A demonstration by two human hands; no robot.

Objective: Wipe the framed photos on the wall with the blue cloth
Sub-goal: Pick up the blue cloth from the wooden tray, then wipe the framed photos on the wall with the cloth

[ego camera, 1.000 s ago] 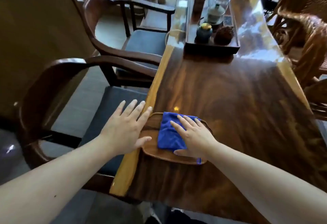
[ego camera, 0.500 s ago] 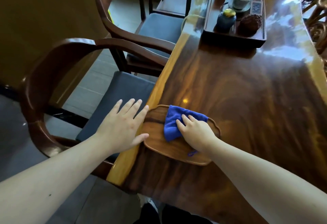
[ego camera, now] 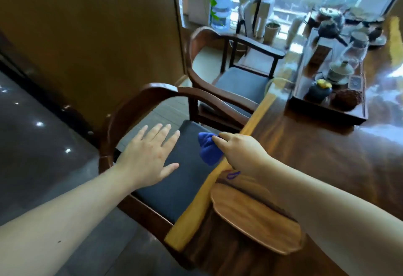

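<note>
My right hand [ego camera: 242, 155] grips the bunched blue cloth [ego camera: 208, 151] and holds it in the air over the table's left edge, above the near chair's seat. A small loop of the cloth hangs below the wrist. My left hand [ego camera: 150, 155] hovers open with spread fingers over the same seat, left of the cloth and apart from it. The small wooden tray [ego camera: 257, 216] where the cloth lay sits bare at the table's near left corner. No framed photos are in view.
A long dark wooden table [ego camera: 327, 155] with a pale edge runs away on the right. A tea tray [ego camera: 327, 109] with pots and cups stands further along it. Two wooden armchairs [ego camera: 135, 105] stand at the left side. A brown wall panel [ego camera: 87, 35] rises at left.
My right hand closed on the blue cloth and lifted it off the small wooden tray, moving left past the table edge. The view swung up and left. The left hand stayed open.
</note>
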